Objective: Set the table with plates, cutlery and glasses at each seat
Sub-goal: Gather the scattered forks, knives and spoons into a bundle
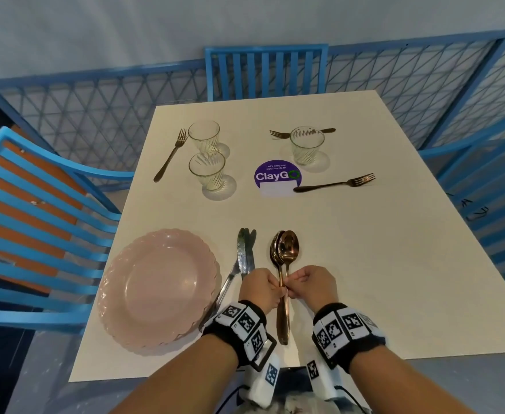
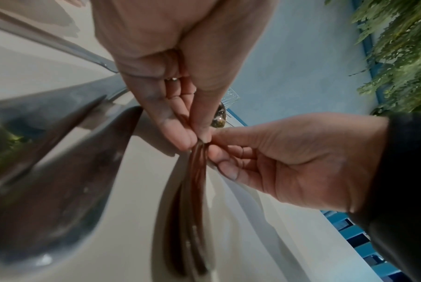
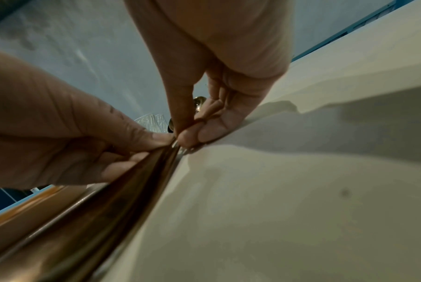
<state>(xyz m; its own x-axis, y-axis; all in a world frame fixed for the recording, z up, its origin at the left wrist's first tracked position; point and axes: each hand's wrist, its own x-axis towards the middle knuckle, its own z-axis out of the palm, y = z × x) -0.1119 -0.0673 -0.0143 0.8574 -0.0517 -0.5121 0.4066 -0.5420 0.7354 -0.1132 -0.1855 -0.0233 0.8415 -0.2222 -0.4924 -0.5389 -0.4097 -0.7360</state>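
Observation:
A small stack of copper spoons (image 1: pixel 284 249) lies near the table's front edge, bowls pointing away from me. My left hand (image 1: pixel 276 289) and right hand (image 1: pixel 291 289) both pinch the spoon handles (image 2: pixel 196 181) at mid-length, fingertips almost touching. In the right wrist view the right hand (image 3: pixel 183 137) pinches from above and the left hand (image 3: pixel 161 145) from the side. Silver knives (image 1: pixel 245 255) lie just left of the spoons. Stacked pink plates (image 1: pixel 158 288) sit at the front left. Three glasses (image 1: pixel 207 171) and three copper forks (image 1: pixel 335 184) stand and lie farther back.
The cream table (image 1: pixel 379 264) carries a purple round sticker (image 1: pixel 276 177) at its middle. Blue chairs stand at the left (image 1: pixel 36 222), the far side (image 1: pixel 264 71) and the right (image 1: pixel 490 204). A blue lattice fence runs behind.

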